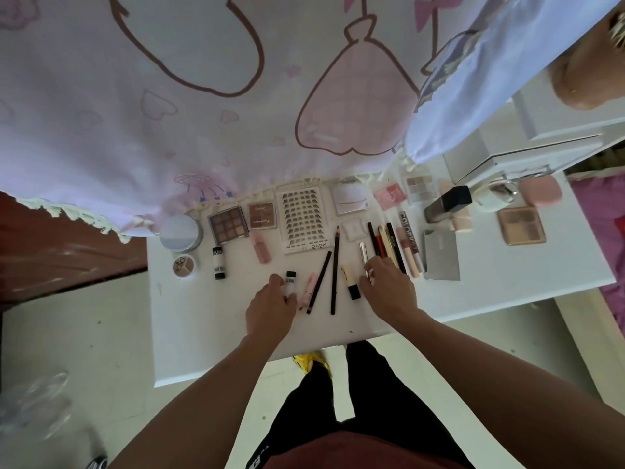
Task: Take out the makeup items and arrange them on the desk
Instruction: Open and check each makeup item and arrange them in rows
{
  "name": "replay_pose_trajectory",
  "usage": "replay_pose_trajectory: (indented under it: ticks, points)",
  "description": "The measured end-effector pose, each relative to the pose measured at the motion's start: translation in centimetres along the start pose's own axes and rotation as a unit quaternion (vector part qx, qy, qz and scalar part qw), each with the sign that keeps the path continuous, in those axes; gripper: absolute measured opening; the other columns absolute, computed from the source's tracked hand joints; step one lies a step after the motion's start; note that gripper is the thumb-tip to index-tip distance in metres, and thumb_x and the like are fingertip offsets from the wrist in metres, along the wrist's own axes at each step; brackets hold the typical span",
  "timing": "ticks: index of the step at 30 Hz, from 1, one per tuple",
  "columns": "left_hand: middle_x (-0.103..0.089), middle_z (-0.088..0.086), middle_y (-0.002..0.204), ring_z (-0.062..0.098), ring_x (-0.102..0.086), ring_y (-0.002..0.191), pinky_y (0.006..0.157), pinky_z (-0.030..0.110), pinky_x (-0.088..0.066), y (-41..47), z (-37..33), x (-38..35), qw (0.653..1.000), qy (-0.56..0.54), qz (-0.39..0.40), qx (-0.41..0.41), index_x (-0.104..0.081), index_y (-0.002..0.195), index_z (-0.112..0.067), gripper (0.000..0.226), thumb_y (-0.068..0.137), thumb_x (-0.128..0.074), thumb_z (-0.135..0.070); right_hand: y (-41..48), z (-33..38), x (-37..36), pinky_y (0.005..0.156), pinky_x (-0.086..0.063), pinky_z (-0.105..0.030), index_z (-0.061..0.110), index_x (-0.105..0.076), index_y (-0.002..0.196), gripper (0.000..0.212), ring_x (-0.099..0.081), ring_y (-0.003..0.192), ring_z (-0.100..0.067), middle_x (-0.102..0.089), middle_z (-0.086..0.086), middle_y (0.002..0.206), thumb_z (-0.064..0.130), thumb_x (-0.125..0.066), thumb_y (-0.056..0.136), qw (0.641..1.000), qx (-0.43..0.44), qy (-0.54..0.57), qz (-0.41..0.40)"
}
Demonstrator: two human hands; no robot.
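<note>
Lettering is read on few items: "XOYO" is printed upside down on the false-lash card [302, 221], and "COLOR" is made out along a lip gloss tube [407, 231] at the right (its remaining letters are blurred). A small white tube [291, 280] with a black cap, on the white desk [203, 333], is gripped at its near end by the left hand [270, 304], its label too smeared to be read, while a slim silver tube [363, 253] is pinched by the right hand [389, 289], its near end hidden under that hand.
</note>
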State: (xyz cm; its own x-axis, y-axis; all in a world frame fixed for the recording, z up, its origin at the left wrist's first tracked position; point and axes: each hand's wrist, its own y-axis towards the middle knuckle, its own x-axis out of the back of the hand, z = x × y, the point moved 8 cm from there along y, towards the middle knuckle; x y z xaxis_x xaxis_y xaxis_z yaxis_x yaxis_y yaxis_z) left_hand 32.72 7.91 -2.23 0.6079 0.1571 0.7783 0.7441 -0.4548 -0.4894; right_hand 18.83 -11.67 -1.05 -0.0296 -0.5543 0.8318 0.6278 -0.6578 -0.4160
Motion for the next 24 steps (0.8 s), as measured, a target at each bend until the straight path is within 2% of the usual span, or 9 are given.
replay_pose_trajectory:
  ticks: [5, 11, 14, 19, 24]
  points:
    - [-0.066, 0.004, 0.101, 0.026, -0.061, 0.095, 0.075, 0.035, -0.046, -0.5, 1.2, 1.8, 1.0, -0.008, -0.014, 0.009, -0.046, 0.119, -0.019, 0.029, 0.095, -0.051, -0.036, -0.1, 2.1, 0.5, 0.073, -0.046, -0.031, 0.02, -0.055, 0.12, 0.026, -0.062, 0.092, -0.022, -0.056, 0.001, 0.117, 0.03, -0.054, 0.095, 0.999, 0.03, -0.023, -0.009]
    - [-0.066, 0.005, 0.105, 0.026, -0.06, 0.102, 0.083, 0.036, -0.046, -0.6, 5.4, 7.3, 0.997, -0.026, -0.07, 0.027, -0.049, 0.118, -0.019, 0.028, 0.093, -0.053, -0.031, 0.2, 9.5, 0.5, 0.071, -0.043, -0.029, 0.022, -0.054, 0.125, 0.032, -0.063, 0.096, -0.023, -0.056, 0.002, 0.12, 0.034, -0.053, 0.095, 0.992, 0.114, -0.051, 0.004]
    - [-0.066, 0.004, 0.106, 0.025, -0.059, 0.105, 0.084, 0.035, -0.046, -0.9, 8.5, 9.5, 0.994, -0.025, -0.092, 0.057, -0.05, 0.118, -0.019, 0.028, 0.093, -0.054, -0.03, -0.3, 12.6, -0.9, 0.075, -0.045, -0.029, 0.024, -0.054, 0.125, 0.033, -0.062, 0.1, -0.02, -0.056, 0.005, 0.122, 0.036, -0.055, 0.094, 0.986, 0.148, -0.067, 0.032]
    - [-0.061, 0.003, 0.11, 0.023, -0.058, 0.106, 0.083, 0.033, -0.046, -1.3, 11.8, 10.5, 0.992, -0.008, -0.074, 0.102, -0.049, 0.119, -0.019, 0.029, 0.094, -0.053, -0.031, -1.0, 15.3, -3.3, 0.076, -0.044, -0.03, 0.024, -0.053, 0.124, 0.03, -0.061, 0.103, -0.021, -0.054, 0.003, 0.123, 0.035, -0.05, 0.095, 0.973, 0.194, -0.096, 0.08]
    - [-0.049, 0.006, 0.123, 0.025, -0.056, 0.11, 0.087, 0.036, -0.046, 0.2, 13.4, 11.2, 0.99, 0.01, -0.045, 0.136, -0.046, 0.13, -0.02, 0.037, 0.095, -0.051, -0.031, 0.4, 19.3, -4.5, 0.079, -0.044, -0.032, 0.021, -0.045, 0.136, 0.042, -0.057, 0.108, -0.022, -0.05, 0.0, 0.126, 0.033, -0.049, 0.096, 0.95, 0.267, -0.127, 0.104]
